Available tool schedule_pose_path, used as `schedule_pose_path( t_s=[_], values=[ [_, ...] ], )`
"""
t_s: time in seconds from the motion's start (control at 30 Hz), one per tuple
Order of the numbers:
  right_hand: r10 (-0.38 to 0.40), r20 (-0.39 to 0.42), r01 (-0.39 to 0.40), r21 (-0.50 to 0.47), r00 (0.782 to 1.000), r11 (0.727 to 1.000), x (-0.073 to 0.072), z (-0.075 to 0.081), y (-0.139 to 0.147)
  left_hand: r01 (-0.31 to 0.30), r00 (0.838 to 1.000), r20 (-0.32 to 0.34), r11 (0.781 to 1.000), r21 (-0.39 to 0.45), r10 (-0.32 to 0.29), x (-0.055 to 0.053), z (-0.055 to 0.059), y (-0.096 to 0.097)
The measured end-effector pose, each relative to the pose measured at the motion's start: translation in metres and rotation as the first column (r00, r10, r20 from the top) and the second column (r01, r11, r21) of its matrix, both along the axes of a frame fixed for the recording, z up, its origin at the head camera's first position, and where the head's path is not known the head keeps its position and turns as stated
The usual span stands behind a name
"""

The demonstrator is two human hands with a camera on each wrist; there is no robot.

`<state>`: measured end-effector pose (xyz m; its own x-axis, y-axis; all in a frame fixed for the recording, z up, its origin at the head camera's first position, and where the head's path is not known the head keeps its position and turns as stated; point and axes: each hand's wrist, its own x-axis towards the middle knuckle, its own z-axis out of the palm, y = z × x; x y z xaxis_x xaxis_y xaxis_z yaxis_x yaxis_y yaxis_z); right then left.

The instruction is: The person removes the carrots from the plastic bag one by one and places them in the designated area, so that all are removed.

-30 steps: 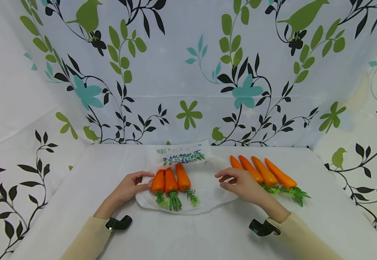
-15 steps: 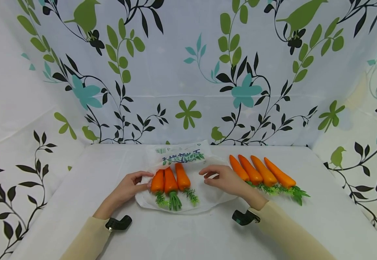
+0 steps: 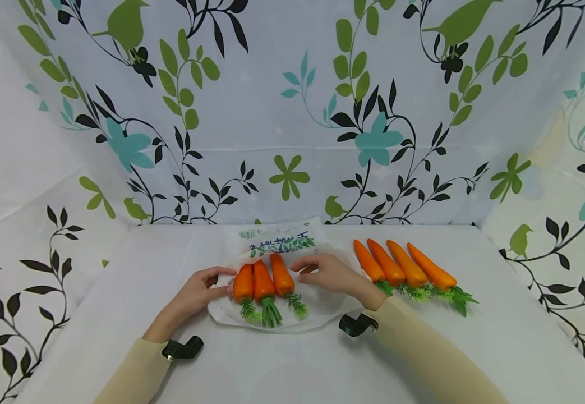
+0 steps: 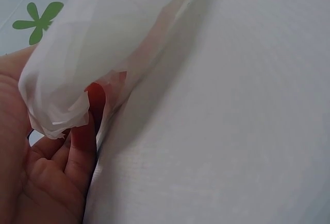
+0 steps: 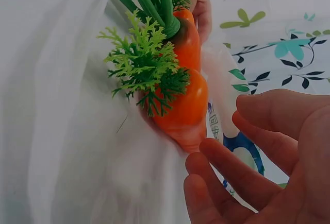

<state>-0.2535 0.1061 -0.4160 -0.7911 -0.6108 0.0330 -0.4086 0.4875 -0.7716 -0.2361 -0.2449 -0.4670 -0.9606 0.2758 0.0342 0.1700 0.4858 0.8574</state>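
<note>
A thin white plastic bag [image 3: 322,308] with a printed tree lies at the middle of the table. Three orange carrots with green tops lie side by side on or in it: a left carrot [image 3: 243,283], a middle carrot [image 3: 263,281] and a right carrot [image 3: 282,276]. At the bag's left edge my left hand [image 3: 198,290] holds the bunched plastic beside the left carrot; its wrist view shows fingers [image 4: 77,157] curled under the film. My right hand [image 3: 328,274] hovers just right of the right carrot [image 5: 188,100], fingers loosely bent and apart from it, holding nothing.
Several more carrots [image 3: 405,266] with leafy tops lie in a slanted row on the table [image 3: 282,365], right of the bag. A patterned curtain [image 3: 252,112] with leaves and birds stands behind the table. Both wrists wear black bands.
My right hand has moved left from beside the carrot row over the bag, up to the right carrot. My left hand and the three carrots have stayed put. The head view has shifted slightly.
</note>
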Motion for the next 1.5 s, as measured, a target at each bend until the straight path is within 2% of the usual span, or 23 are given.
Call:
schedule_pose_path(
  t_s=[0.1, 0.23, 0.37, 0.47, 0.6, 0.87, 1.1, 1.5],
  values=[
    [0.009, 0.015, -0.009, 0.002, 1.000, 1.000, -0.004, -0.002, -0.006, 0.008, 1.000, -0.006, 1.000, 0.004, -0.008, 0.000, -0.002, 0.000],
    [-0.035, 0.085, 0.034, 0.014, 0.996, 0.999, -0.008, -0.008, -0.015, 0.019, 1.000, -0.010, 1.000, 0.023, -0.019, 0.000, -0.004, 0.000],
    [-0.065, 0.204, 0.071, -0.023, 0.977, 0.997, -0.007, -0.015, -0.023, 0.020, 1.000, -0.008, 0.999, 0.039, -0.020, 0.000, -0.004, 0.000],
    [-0.033, 0.249, 0.048, -0.057, 0.968, 0.997, -0.003, -0.019, -0.027, 0.018, 1.000, -0.008, 0.999, 0.041, -0.017, 0.001, -0.006, 0.000],
    [0.003, 0.246, 0.010, -0.051, 0.969, 0.999, 0.001, -0.019, -0.030, 0.017, 1.000, -0.011, 0.999, 0.032, -0.017, 0.001, -0.006, -0.001],
    [-0.026, 0.297, 0.039, -0.039, 0.955, 0.998, -0.001, -0.018, -0.032, 0.018, 1.000, -0.005, 0.999, 0.027, -0.018, 0.001, -0.005, -0.001],
    [-0.041, 0.300, 0.051, -0.023, 0.953, 0.998, -0.004, -0.019, -0.035, 0.024, 1.000, -0.013, 0.999, 0.035, -0.023, 0.000, -0.003, -0.001],
    [-0.043, 0.360, 0.075, -0.075, 0.932, 0.994, -0.007, -0.022, -0.031, 0.026, 1.000, -0.013, 0.999, 0.034, -0.026, -0.001, -0.003, -0.001]
  ],
)
